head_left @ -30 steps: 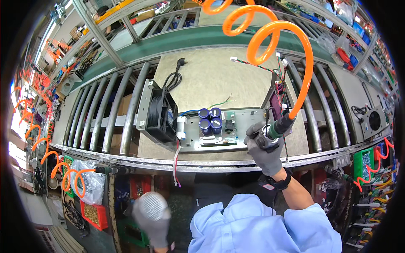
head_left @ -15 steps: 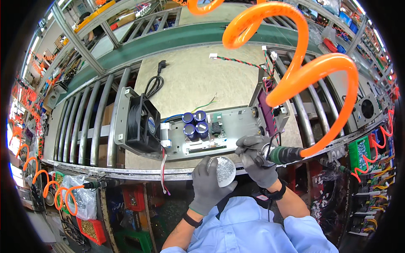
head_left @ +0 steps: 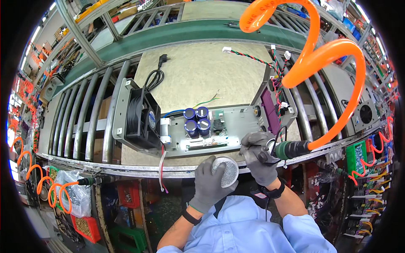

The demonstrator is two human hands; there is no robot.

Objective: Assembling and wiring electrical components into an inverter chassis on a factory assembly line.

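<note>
A round dish [head_left: 234, 180] of small parts [head_left: 229, 168] is held in the gloved left hand [head_left: 210, 184], near a metal frame [head_left: 237, 124] set on a board [head_left: 198, 74]. An orange-hosed tool [head_left: 291, 149] is gripped by the right hand [head_left: 257, 155].

1 head-worn fisheye looks steeply down and forward.

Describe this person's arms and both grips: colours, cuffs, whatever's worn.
The left grip is grey-gloved, with a thin green cuff edge and a slim black wristband. The right grip is grey-gloved too, with a thicker black band. Light blue sleeves leave the forearms bare.
</note>
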